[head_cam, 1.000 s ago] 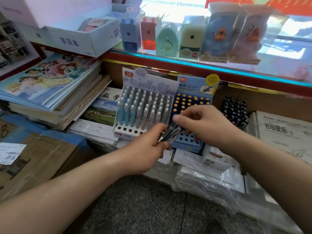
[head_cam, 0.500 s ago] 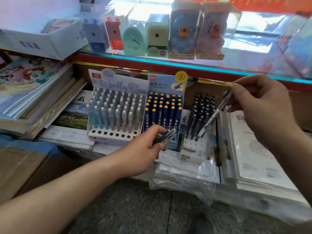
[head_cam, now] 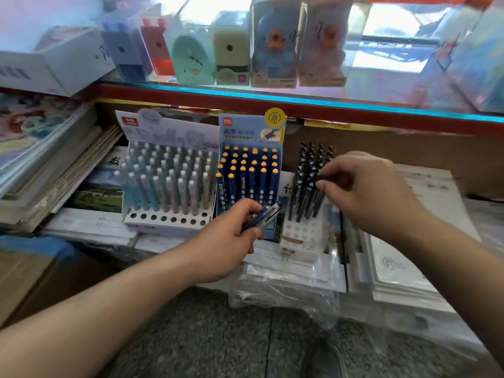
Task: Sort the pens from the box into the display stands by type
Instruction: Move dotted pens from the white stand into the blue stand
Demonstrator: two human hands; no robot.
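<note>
Three pen stands sit side by side under the counter: a pale stand [head_cam: 166, 219] of pastel pens at left, a blue stand [head_cam: 246, 126] of navy pens with orange tips in the middle, and a white stand [head_cam: 302, 238] of black pens at right. My left hand [head_cam: 226, 241] grips a small bundle of dark blue pens [head_cam: 263, 218] in front of the blue stand. My right hand [head_cam: 365, 189] is at the black pens, its fingertips pinching the top of a black pen [head_cam: 317, 197] that stands in the white stand.
Stacks of books and notebooks [head_cam: 54, 165] lie at left. Plastic-wrapped paper packs [head_cam: 395, 263] lie under and right of the stands. A glass counter edge [head_cam: 272, 102] runs above, with boxed sharpeners [head_cam: 231, 50] on top. Speckled floor [head_cam: 218, 336] is below.
My right hand took one pen from the bundle, carried it right and lowered it into the black-pen stand. My left hand stayed in place with the bundle.
</note>
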